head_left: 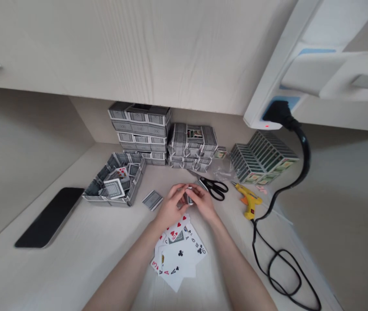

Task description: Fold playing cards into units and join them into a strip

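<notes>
Between the fingertips of my left hand (171,204) and my right hand (203,199) is a small folded playing card (189,197), grey-patterned with a white edge. Both hands are closed on it, and the fingers cover part of it. Just below them, loose playing cards (180,255) lie fanned in a heap, most of them face up. One face-down card (152,200) rests to the left of my left hand. Black-handled scissors (214,188) lie beyond my right hand, apart from it.
At left stand an open box made of cards (130,201) holding loose cards, and a black phone (50,218). Stacked card-built boxes (143,129) line the back. A yellow glue gun (249,201) with a black cord (276,263), card packs (261,160) and a power strip (268,103) are right.
</notes>
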### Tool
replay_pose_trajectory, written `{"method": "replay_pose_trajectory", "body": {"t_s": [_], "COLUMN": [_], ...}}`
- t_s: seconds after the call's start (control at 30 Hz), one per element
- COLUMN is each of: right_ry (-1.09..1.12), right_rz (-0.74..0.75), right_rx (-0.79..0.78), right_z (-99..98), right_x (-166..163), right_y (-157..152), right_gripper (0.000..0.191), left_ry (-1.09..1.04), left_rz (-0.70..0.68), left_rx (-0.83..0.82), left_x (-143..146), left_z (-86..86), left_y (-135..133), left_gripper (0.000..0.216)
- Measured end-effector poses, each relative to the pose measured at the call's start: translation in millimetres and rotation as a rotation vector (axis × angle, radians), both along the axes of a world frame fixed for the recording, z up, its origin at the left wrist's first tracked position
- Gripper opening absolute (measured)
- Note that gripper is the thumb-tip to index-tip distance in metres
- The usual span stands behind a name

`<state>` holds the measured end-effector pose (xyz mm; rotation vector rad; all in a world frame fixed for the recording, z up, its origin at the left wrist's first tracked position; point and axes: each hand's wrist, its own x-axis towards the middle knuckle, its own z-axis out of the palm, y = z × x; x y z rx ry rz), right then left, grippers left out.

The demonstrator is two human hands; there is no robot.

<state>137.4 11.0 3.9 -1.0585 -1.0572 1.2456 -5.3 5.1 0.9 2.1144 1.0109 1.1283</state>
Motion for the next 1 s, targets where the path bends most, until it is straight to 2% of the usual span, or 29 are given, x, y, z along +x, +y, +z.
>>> {"method": "replay_pose_trajectory", "body": {"t_s": [0.13,0.3,0.7,0.87,1.0], "right_ry": [0.02,-0.061,-0.103,-0.011,0.06], "right_rz": [0.031,0.032,-0.022,0.041,-0.019], "right_rx": [-0.012,0.032,0.045,-0.033,-0.017], "right_z": [-0.2,-4.9,-10.1,-6.7,-3.4], "right_x": [-1,0,-3,-2,-2], "right_y": [-1,-1,0,0,-3], "right_gripper": [0.033,0.03,0.027,0.033,0.046], "left_ry": [-0.006,-0.028,0.139,0.047,-0.126], "left_rz": [0.019,0.028,0.05,0.037,0.057], "left_rx": [0.026,0.051,0.067,0.023,-0.092], "left_x": [2,5,5,6,5], "left_z": [-0.5,-4.0,2.3,4.6,7.1], "left_y": [-2,-1,-5,-4,-2], "left_gripper": [0.061,0.059,0.051,0.047,0.042]}}
